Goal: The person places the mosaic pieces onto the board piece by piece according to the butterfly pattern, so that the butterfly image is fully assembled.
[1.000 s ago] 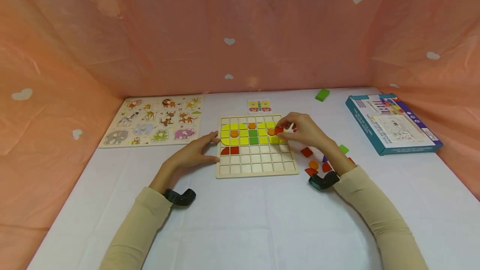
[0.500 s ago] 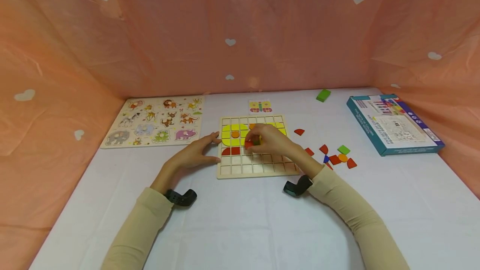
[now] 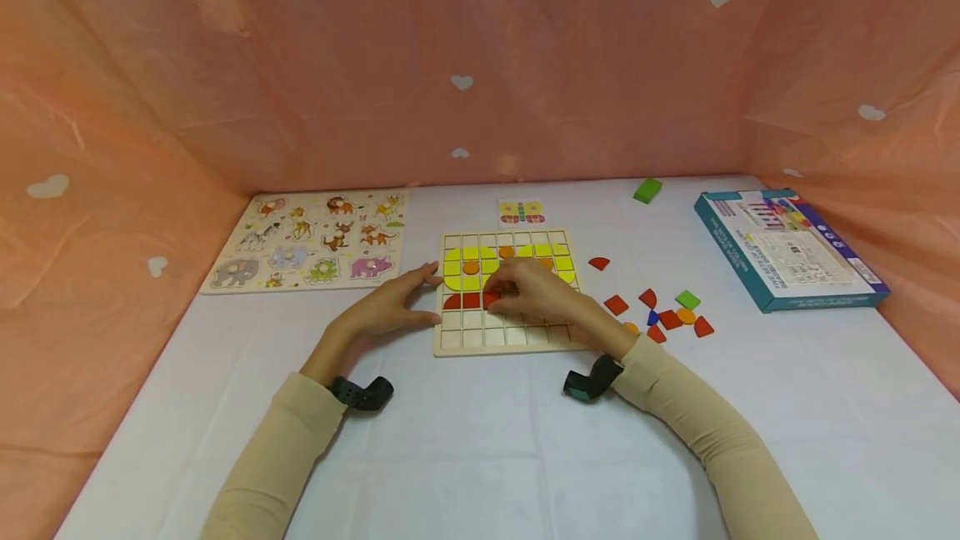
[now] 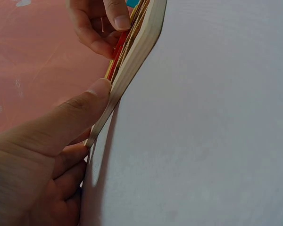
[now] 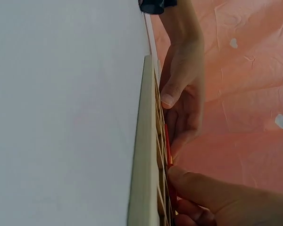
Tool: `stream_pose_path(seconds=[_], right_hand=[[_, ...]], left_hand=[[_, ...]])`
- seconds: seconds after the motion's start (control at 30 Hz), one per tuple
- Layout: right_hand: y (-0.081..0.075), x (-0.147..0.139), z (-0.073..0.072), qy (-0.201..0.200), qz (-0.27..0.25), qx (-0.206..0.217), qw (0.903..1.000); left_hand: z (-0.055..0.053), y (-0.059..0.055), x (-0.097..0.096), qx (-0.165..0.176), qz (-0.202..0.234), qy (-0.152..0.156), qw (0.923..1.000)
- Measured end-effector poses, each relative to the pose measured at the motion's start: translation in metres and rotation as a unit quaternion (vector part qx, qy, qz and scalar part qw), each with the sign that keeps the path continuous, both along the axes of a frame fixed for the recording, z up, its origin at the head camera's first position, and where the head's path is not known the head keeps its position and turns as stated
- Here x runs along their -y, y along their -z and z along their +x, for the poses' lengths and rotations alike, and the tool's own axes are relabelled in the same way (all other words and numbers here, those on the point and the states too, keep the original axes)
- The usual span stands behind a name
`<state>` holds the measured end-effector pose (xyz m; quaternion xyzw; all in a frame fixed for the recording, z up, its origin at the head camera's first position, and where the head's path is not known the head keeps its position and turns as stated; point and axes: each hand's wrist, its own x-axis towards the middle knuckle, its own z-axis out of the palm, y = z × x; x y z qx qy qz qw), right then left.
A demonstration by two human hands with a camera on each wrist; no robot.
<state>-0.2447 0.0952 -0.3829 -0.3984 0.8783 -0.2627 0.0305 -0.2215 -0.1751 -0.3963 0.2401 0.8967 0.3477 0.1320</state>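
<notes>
The wooden grid board (image 3: 513, 338) lies flat on the table, with yellow, orange, green and red tiles in its upper rows. My right hand (image 3: 528, 290) pinches a red tile (image 3: 491, 299) at the row below the yellow tiles, just right of a red quarter-round and a red square. Fingers and palm hide several cells behind it. My left hand (image 3: 386, 304) rests along the board's left side, its straight fingers and thumb touching the edge. In the left wrist view, the left thumb (image 4: 92, 96) lies against the wooden rim.
Loose red, green, orange and blue pieces (image 3: 669, 320) lie right of the board. A pattern card (image 3: 522, 212) sits behind it. An animal puzzle (image 3: 300, 248) is at the back left, a teal box (image 3: 791, 248) at the right, and a green block (image 3: 647, 190) at the back.
My right hand has come left from the board's right side with the red tile and lowered it onto the grid beside the other red tiles. The left hand has stayed put.
</notes>
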Motion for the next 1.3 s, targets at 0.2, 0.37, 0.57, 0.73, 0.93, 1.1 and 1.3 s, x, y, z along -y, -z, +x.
stream_pose_path(seconds=[0.2, 0.37, 0.57, 0.73, 0.93, 1.1, 1.3], right_hand=[[0.004, 0.0, -0.001, -0.007, -0.023, -0.007, 0.9997], [0.005, 0.002, -0.001, -0.012, -0.032, -0.007, 0.9994], [0.003, 0.003, 0.0, -0.006, -0.029, 0.006, 0.9996], [-0.001, -0.002, -0.001, -0.002, -0.04, 0.015, 0.9991], [-0.023, -0.029, -0.008, 0.016, -0.12, 0.008, 0.9925], [-0.044, -0.076, -0.002, 0.084, -0.131, 0.005, 0.9878], [-0.043, -0.143, 0.018, 0.174, -0.123, 0.006, 0.9771]], left_hand=[[-0.001, 0.001, 0.001, -0.004, -0.002, 0.003, 1.0], [-0.001, 0.001, 0.001, -0.002, 0.001, 0.005, 1.0], [-0.001, 0.002, 0.001, 0.0, 0.004, 0.004, 1.0], [0.0, 0.001, 0.001, -0.006, 0.003, 0.008, 0.9999], [0.0, 0.001, 0.0, -0.006, 0.006, 0.008, 0.9999], [0.0, 0.001, -0.001, 0.002, 0.004, 0.0, 1.0], [0.001, 0.0, 0.001, 0.01, 0.001, -0.008, 0.9999]])
